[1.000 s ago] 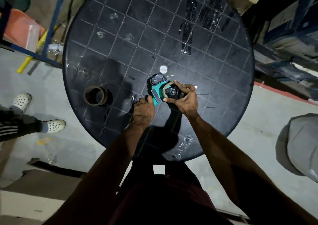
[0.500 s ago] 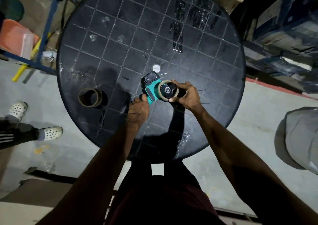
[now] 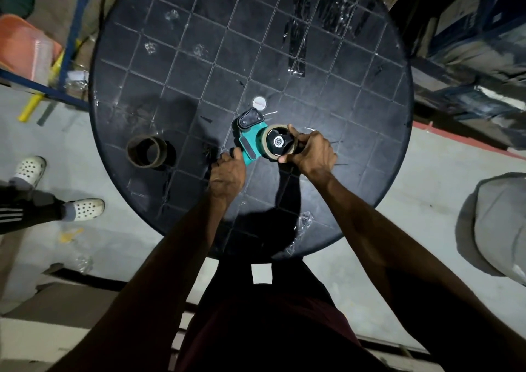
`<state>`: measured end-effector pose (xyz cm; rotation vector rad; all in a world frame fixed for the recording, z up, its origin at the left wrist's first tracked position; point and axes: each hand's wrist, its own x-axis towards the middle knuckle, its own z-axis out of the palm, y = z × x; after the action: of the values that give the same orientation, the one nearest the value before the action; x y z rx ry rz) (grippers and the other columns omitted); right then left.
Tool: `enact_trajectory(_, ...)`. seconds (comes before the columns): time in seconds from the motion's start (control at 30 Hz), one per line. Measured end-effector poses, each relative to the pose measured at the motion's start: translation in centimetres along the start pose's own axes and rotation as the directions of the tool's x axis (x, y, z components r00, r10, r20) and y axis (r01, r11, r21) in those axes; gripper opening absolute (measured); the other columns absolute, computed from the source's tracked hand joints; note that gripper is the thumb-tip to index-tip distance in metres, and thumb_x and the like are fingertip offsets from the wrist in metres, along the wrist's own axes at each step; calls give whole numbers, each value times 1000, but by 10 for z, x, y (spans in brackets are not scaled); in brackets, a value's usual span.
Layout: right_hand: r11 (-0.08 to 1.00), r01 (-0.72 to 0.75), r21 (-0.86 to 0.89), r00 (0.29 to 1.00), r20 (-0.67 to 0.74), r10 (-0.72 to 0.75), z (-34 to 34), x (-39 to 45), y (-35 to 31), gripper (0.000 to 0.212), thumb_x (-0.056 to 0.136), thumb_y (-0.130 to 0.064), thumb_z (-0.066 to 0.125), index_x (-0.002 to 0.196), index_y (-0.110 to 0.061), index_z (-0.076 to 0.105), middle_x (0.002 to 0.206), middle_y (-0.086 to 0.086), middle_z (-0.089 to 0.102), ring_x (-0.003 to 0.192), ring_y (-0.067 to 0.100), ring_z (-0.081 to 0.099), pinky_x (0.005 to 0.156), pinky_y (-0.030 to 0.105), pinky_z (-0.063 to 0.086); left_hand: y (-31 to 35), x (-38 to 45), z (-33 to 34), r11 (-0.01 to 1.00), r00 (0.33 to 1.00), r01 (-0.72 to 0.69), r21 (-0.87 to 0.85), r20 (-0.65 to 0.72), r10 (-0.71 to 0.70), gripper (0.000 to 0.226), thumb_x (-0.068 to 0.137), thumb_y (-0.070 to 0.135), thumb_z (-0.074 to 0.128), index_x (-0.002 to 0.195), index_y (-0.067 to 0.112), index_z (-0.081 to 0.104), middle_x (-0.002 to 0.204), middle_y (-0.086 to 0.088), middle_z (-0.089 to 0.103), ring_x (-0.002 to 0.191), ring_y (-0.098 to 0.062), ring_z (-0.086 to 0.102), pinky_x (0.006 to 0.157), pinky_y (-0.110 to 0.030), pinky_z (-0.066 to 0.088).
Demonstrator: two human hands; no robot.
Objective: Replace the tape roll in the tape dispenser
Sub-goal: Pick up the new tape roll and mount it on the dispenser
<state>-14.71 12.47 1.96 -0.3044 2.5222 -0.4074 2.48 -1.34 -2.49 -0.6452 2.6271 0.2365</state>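
Observation:
A teal and black tape dispenser (image 3: 250, 141) lies on its side near the middle of the round black table (image 3: 170, 58). A thin tan tape roll (image 3: 266, 136) sits around the dispenser's black hub. My right hand (image 3: 311, 151) curls around the roll's right side, thumb and fingers on its rim. The dispenser's handle end is gripped by my left hand (image 3: 227, 174), just below and left of the teal body. An empty brown cardboard core (image 3: 146, 151) stands on the table to the left, apart from both hands.
A small white round cap (image 3: 259, 102) lies just beyond the dispenser. Strips of clear tape stick to the table's far right part and crumpled film hangs at its near edge (image 3: 299, 229). Another person's feet in white clogs (image 3: 82, 208) stand at the left. Blue shelving borders both sides.
My right hand has shifted its fingers around the roll on the hub. The left hand has kept hold of the handle. The camera view has drifted slightly.

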Motion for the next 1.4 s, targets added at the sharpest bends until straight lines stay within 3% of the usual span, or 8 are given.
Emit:
enact_trajectory(0.1, 999, 36, 24, 999, 38, -37, -4, 1, -1, 91, 50, -62, 95, 134, -52, 60, 109, -11, 66, 98, 14, 64, 80, 35, 57, 2, 4, -2, 977, 990, 139, -164, 22, -138, 44, 103, 37, 31, 127, 2, 44, 116, -21, 58, 107, -35, 60, 92, -44, 51)
enact_trajectory(0.23, 966, 258, 9, 959, 117, -257, -17, 5, -11, 86, 56, -44, 96, 136, -34, 64, 125, -3, 56, 111, 22, 62, 91, 35, 55, 2, 4, -2, 996, 998, 58, -69, -33, -60, 30, 98, 29, 43, 118, 6, 40, 108, -14, 58, 89, -23, 62, 63, -31, 45)
enact_trajectory(0.33, 929, 362, -73, 920, 192, -343, -23, 2, -24, 95, 61, -40, 94, 147, -38, 52, 139, 1, 49, 122, 25, 58, 103, 45, 52, 4, 1, -6, 996, 997, 69, -51, -37, -71, 32, 96, 30, 57, 115, 9, 43, 101, -13, 60, 84, -22, 65, 59, -29, 43)
enact_trajectory(0.53, 908, 367, -204, 922, 208, -326, -10, -10, -28, 104, 63, -52, 92, 153, -45, 39, 144, -1, 42, 123, 29, 56, 101, 47, 54, -1, 3, 10, 990, 997, -62, 124, -29, 66, 24, 98, 23, 43, 111, 3, 40, 100, -11, 51, 76, -17, 55, 53, -29, 37)
enact_trajectory(0.67, 911, 335, -239, 938, 178, -298, -15, -11, -34, 103, 59, -65, 88, 150, -48, 41, 137, -6, 47, 116, 28, 61, 95, 47, 56, -2, 1, 0, 988, 999, -44, 148, 5, 43, 19, 98, 23, 35, 105, 7, 43, 80, -5, 55, 65, -14, 56, 45, -26, 39)
enact_trajectory(1.0, 930, 251, -270, 966, 125, -224, -12, -17, -38, 110, 50, -77, 84, 148, -53, 40, 136, -10, 50, 116, 24, 62, 98, 48, 54, -4, 2, 3, 988, 997, -34, 150, -69, 45, 25, 101, 25, 28, 108, 7, 43, 78, -6, 59, 58, -15, 59, 45, -25, 49)
enact_trajectory(1.17, 930, 250, -269, 966, 140, -219, -25, -25, -50, 99, 58, -57, 92, 146, -37, 51, 133, 1, 56, 115, 29, 64, 102, 53, 50, 0, 4, 2, 999, 998, 7, 49, -62, -4, 24, 101, 30, 45, 110, 8, 40, 85, -10, 62, 67, -19, 63, 55, -30, 57)
enact_trajectory(1.4, 820, 454, -349, 888, 256, -382, -31, -18, -58, 109, 60, -53, 93, 150, -28, 39, 132, 11, 54, 104, 35, 67, 85, 48, 61, 1, 4, 6, 999, 998, 31, -25, -46, -32, 32, 97, 31, 55, 113, 9, 39, 95, -13, 64, 78, -24, 67, 63, -33, 58)
